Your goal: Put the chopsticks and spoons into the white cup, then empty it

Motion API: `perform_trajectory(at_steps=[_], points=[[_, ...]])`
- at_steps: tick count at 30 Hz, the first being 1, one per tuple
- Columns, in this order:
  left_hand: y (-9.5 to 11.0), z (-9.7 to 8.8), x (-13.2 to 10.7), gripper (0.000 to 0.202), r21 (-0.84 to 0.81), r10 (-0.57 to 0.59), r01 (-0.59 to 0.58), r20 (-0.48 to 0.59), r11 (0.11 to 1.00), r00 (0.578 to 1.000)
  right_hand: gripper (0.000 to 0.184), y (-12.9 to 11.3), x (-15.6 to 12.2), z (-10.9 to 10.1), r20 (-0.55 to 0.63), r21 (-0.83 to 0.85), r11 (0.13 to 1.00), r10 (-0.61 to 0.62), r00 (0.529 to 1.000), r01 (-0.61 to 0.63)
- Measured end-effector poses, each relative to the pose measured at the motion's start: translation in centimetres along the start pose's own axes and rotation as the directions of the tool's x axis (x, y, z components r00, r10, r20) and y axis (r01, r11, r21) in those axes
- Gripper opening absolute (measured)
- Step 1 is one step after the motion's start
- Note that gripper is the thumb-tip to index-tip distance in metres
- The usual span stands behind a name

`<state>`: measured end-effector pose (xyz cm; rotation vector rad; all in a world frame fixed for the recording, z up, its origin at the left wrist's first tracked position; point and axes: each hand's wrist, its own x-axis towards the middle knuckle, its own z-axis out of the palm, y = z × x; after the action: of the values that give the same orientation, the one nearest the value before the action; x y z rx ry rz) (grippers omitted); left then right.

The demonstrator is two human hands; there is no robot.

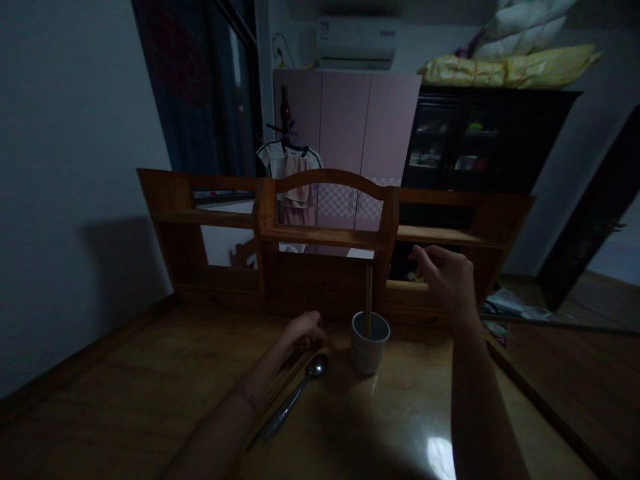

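A grey-white cup [367,350] stands upright on the wooden table, with thin chopsticks [369,300] standing in it. To the left of the cup, a metal spoon [295,399] lies slantwise, its bowl pointing away from me. Alongside the spoon lie more thin chopsticks [280,393]. My left hand [304,330] rests low over their far ends, its fingers curled round them; the dim light partly hides the grip. Raised to the right of the cup, apart from it, is my right hand [445,273], fingers loosely bent, with nothing visible in it.
A wooden shelf unit [325,235] rises along the table's [150,373] back edge. Beyond it are a pink wardrobe [345,127], a dark cabinet [480,133] and a coat stand with hanging clothes [295,177]. A white wall [75,167] borders the left side.
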<state>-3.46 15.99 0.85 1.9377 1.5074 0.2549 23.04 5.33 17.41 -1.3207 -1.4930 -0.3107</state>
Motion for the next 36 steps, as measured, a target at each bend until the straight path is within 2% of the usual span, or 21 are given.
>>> perform_trajectory(at_steps=[5, 9, 15, 20, 23, 26, 29, 31, 33, 34, 36], points=[[-0.7, -1.4, 0.4, 0.026, -0.106, 0.003, 0.01, 0.12, 0.994, 0.993, 0.035, 0.6, 0.1, 0.1, 0.065, 0.116, 0.992, 0.04, 0.997, -0.047], [-0.9, -2.5, 0.3, 0.028, -0.156, 0.023, 0.003, 0.169, 0.988, 0.985, 0.037, 0.9, 0.2, 0.2, 0.085, 0.188, 0.979, 0.059, 0.995, -0.074], [-0.4, -4.3, -0.6, 0.033, -0.203, 0.102, -0.065, 0.178, 0.977, 0.979, 0.041, 0.8, 0.2, 0.2, 0.106, 0.215, 0.973, 0.068, 0.992, -0.09], [0.9, -7.5, -2.8, 0.038, -0.237, 0.196, -0.153, 0.17, 0.96, 0.966, 0.043, 0.5, 0.2, 0.0, 0.177, 0.28, 0.952, 0.072, 0.982, -0.121], [2.3, -9.7, -5.5, 0.04, -0.264, 0.262, -0.228, 0.1, 0.937, 0.96, 0.043, 0.0, 0.2, 0.1, 0.308, 0.351, 0.921, 0.055, 0.95, -0.167], [4.2, -11.1, -9.0, 0.04, -0.286, 0.342, -0.348, -0.072, 0.893, 0.937, 0.042, -1.4, -0.1, 0.8, 0.491, 0.412, 0.883, -0.007, 0.871, -0.226], [6.5, -11.4, -12.1, 0.038, -0.292, 0.414, -0.473, -0.243, 0.831, 0.877, 0.039, -3.7, -0.9, 1.9, 0.615, 0.47, 0.849, -0.119, 0.78, -0.241], [7.9, -10.8, -13.4, 0.034, -0.255, 0.464, -0.557, -0.345, 0.79, 0.816, 0.036, -5.5, -1.5, 2.7, 0.639, 0.55, 0.799, -0.215, 0.738, -0.243], [9.0, -9.8, -13.9, 0.03, -0.201, 0.508, -0.618, -0.407, 0.76, 0.759, 0.034, -7.0, -2.1, 3.3, 0.62, 0.615, 0.755, -0.284, 0.732, -0.228], [9.4, -9.2, -13.8, 0.029, -0.196, 0.519, -0.635, -0.426, 0.747, 0.741, 0.031, -7.6, -2.3, 3.5, 0.59, 0.641, 0.74, -0.303, 0.748, -0.205], [9.9, -7.9, -13.1, 0.028, -0.234, 0.516, -0.648, -0.438, 0.725, 0.736, 0.025, -8.3, -2.4, 3.5, 0.51, 0.675, 0.723, -0.315, 0.801, -0.145]])
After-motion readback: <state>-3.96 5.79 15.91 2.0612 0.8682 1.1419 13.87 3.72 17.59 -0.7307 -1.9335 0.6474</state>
